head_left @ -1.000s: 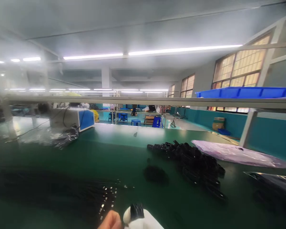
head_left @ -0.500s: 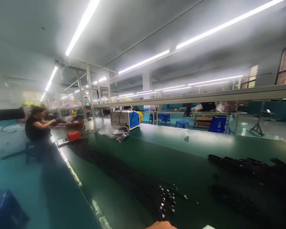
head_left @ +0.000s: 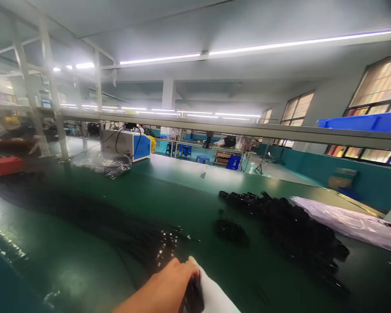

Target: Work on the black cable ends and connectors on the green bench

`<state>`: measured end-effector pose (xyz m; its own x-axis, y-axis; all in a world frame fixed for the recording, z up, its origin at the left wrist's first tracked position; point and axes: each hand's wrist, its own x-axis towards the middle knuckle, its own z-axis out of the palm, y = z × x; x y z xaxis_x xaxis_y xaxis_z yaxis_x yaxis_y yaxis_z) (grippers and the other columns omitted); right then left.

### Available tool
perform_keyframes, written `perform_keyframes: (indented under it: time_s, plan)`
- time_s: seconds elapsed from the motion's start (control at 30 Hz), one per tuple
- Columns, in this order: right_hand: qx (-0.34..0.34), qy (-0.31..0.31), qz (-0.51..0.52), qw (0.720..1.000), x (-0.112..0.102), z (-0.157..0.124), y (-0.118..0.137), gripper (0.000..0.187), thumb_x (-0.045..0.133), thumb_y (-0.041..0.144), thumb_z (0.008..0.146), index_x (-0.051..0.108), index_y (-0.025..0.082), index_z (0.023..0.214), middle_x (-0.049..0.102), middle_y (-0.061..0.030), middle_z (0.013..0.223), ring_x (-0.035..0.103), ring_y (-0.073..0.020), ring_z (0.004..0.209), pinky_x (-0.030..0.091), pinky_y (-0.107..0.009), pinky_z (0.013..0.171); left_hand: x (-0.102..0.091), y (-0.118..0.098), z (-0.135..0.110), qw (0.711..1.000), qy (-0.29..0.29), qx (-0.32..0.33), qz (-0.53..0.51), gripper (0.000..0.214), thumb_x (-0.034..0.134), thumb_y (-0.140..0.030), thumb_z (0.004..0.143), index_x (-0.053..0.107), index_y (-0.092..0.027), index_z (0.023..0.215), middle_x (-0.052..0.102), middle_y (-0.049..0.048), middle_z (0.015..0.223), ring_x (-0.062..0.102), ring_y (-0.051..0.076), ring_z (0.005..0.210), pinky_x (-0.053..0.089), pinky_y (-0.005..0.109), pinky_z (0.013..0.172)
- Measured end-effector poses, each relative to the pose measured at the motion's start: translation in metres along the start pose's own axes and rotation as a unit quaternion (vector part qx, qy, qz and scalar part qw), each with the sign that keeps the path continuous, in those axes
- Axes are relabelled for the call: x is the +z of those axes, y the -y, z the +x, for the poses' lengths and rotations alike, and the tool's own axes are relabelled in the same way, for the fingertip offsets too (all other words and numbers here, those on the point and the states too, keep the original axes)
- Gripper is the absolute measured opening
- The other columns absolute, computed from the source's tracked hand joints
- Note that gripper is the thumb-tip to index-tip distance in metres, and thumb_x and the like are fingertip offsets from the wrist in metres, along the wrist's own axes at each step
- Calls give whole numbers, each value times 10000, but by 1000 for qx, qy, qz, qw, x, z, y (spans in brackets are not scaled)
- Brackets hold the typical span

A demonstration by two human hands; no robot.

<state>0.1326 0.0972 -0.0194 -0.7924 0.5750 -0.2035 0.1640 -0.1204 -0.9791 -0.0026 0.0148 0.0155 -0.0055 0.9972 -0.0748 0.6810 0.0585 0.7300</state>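
Observation:
My left hand (head_left: pixel 169 282), bare, reaches in from the bottom edge with its fingers curled round a dark, glossy black cable bundle (head_left: pixel 194 295). Against the bundle's right side is a white form that looks like my right hand (head_left: pixel 213 293) in a white glove; its fingers cannot be made out singly. Just beyond the hands, a long spread of black cables (head_left: pixel 94 221) lies on the green tabletop (head_left: pixel 182 195), small white ends toward me. To the right sit a small black heap (head_left: pixel 231 232) and a larger pile of black coiled pieces (head_left: pixel 286 221).
A pinkish plastic-wrapped package (head_left: pixel 348 221) lies right of the pile. Farther back stand a blue-and-white machine (head_left: pixel 127 145), clear plastic bags (head_left: pixel 104 163) and a red box (head_left: pixel 4 165). A shelf rail (head_left: pixel 247 128) crosses above the table, bearing a blue tray (head_left: pixel 365 121).
The view has swung right, bringing the blue tray and pinkish package into sight. Both hands have come farther into view, close together, with the black bundle between them. The seated co-worker has left the frame.

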Motion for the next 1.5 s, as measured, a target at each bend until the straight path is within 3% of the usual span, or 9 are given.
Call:
perform_keyframes:
  time_s: [0.13, 0.3, 0.4, 0.5, 0.63, 0.77, 1.07, 1.3, 1.5]
  plan:
    - [-7, -85, -126, 988, 7, -6, 2, 670, 652, 166, 567, 523, 213, 1223, 641, -26, 872, 603, -226, 875, 440, -323, 798, -10, -6, 5, 991, 54, -59, 103, 494, 708, -239, 526, 619, -203, 1010, 609, 75, 968, 579, 266, 825, 446, 334, 707]
    - [-69, -149, -271, 948, 10, -19, 22, 356, 626, 153, 571, 609, 229, 919, 605, 4, 823, 563, -177, 779, 428, -278, 730, -17, 18, 14, 992, 119, -12, -43, 282, 467, -192, 686, 679, -223, 870, 695, -20, 828, 603, 172, 731, 399, 218, 555]
    - [-88, -61, -48, 993, 4, -25, 29, 337, 727, 136, 507, 582, 211, 802, 602, -20, 1007, 560, -150, 772, 425, -275, 715, -4, 23, 13, 995, 71, -37, -54, 239, 451, -162, 662, 678, -212, 715, 675, -16, 689, 583, 170, 649, 408, 242, 567]
    - [-65, 70, 221, 971, 0, -28, 29, 412, 813, 141, 485, 573, 202, 814, 512, -66, 1285, 552, -66, 614, 422, -254, 618, 3, 17, 8, 990, 52, -73, -113, 83, 540, -209, 631, 615, -196, 600, 612, -5, 565, 555, 166, 552, 409, 259, 534]
    - [-95, 67, 253, 960, 3, -26, 24, 279, 780, 336, 662, 601, 220, 842, 608, -42, 1109, 500, -51, 544, 392, -233, 558, -10, 0, 0, 926, 27, -96, -365, 164, 585, -321, 662, 560, -167, 714, 614, 10, 589, 518, 124, 455, 405, 245, 460]
    - [-118, 60, 229, 964, 3, -24, 18, 518, 842, 424, 533, 630, 239, 968, 600, -17, 749, 519, -139, 579, 403, -282, 569, -19, -11, -3, 866, -30, -10, -500, 231, 646, -313, 699, 559, -153, 841, 618, 15, 727, 577, 136, 642, 491, 284, 632]
    - [-71, 112, 244, 961, -5, -22, 6, 543, 710, 548, 692, 591, 170, 1064, 602, -32, 702, 553, -164, 587, 454, -304, 575, -19, -23, 2, 984, -129, 104, -60, 346, 558, -131, 716, 696, -276, 998, 670, 5, 1019, 534, 229, 1027, 330, 375, 999]
    - [3, 58, 338, 939, 10, 1, -8, 586, 473, 683, 816, 563, 122, 958, 603, -55, 719, 516, -83, 471, 414, -202, 436, -23, -7, 16, 974, -63, 14, -216, 302, 619, -266, 729, 702, -235, 1017, 607, -17, 800, 555, 158, 779, 412, 251, 712]
    - [-34, 55, 172, 983, 1, -8, 2, 613, 767, 423, 653, 481, 197, 1146, 517, -37, 970, 605, -146, 718, 514, -253, 540, -13, 1, 23, 968, -135, -42, -206, 243, 611, -330, 725, 668, -186, 912, 581, -34, 656, 512, 132, 606, 365, 238, 557]
